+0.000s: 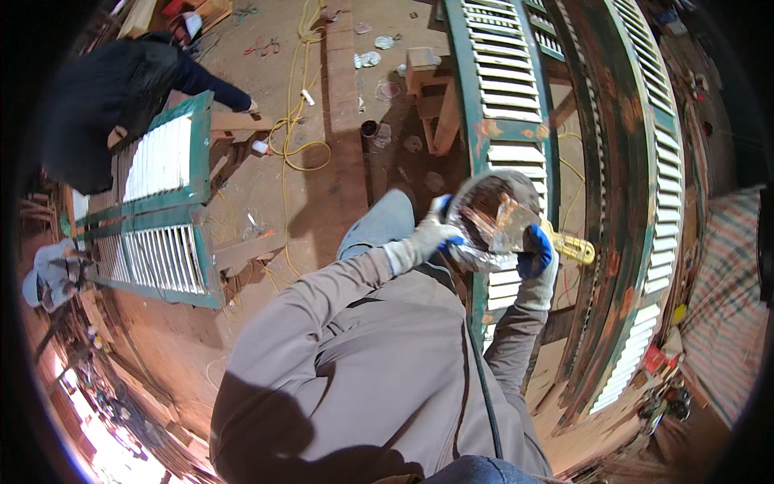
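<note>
My left hand [427, 239], in a grey and blue work glove, grips the near-left rim of a round dark bowl [520, 188]. Brown paste-like stuff shows inside the bowl. In my right hand [534, 254], gloved the same way, is a putty knife [574, 248] with a yellow handle that sticks out to the right. Its wide blade reaches over the bowl; whether it touches the contents I cannot tell. Beneath the bowl lies a green-framed louvered shutter [504, 129] with pale slats and brown patches on the frame.
More shutters and long dark boards [617, 161] stand along the right. At the left a person in dark clothes bends over another green shutter [157, 210] on wooden supports; a second person [58, 274] is farther left. A yellow cord [284, 137] winds over the floor near a wooden trestle [439, 105].
</note>
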Motion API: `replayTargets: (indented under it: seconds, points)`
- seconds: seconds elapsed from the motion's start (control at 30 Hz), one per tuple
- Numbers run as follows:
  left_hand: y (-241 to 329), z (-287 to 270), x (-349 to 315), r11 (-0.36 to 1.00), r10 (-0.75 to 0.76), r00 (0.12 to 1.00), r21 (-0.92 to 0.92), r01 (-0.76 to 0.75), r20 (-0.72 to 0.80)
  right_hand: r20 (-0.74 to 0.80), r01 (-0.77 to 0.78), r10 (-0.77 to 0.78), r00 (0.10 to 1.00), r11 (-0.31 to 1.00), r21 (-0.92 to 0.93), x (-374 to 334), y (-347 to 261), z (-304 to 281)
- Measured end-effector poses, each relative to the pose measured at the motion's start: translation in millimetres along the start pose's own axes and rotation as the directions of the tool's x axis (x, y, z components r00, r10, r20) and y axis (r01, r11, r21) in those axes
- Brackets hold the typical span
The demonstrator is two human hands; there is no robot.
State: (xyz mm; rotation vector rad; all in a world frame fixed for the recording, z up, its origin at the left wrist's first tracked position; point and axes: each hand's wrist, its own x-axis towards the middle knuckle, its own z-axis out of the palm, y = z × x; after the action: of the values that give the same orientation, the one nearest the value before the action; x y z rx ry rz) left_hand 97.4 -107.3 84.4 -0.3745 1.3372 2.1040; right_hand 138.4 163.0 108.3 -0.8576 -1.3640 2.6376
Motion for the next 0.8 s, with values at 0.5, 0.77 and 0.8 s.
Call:
replayTargets:
  seconds: [0.5,0.77,0.8]
  points:
    - [125.1,-123.5,60.1,0.919,-0.302,0.940,-0.215,0.330,0.157,0.112,0.202,-0.168,0.979,0.817,-0.540,27.0,9.7,152.0]
    - [264.0,-189.3,112.0,0.976,-0.204,0.970,0.107,0.191,0.134,0.339,0.417,-0.288,0.896,0.279,-0.865,74.2,30.9,292.8]
    - [278.4,-196.4,118.6,0.971,-0.197,0.968,0.170,0.170,0.155,0.318,0.394,-0.296,0.901,0.254,-0.883,80.7,36.6,301.4]
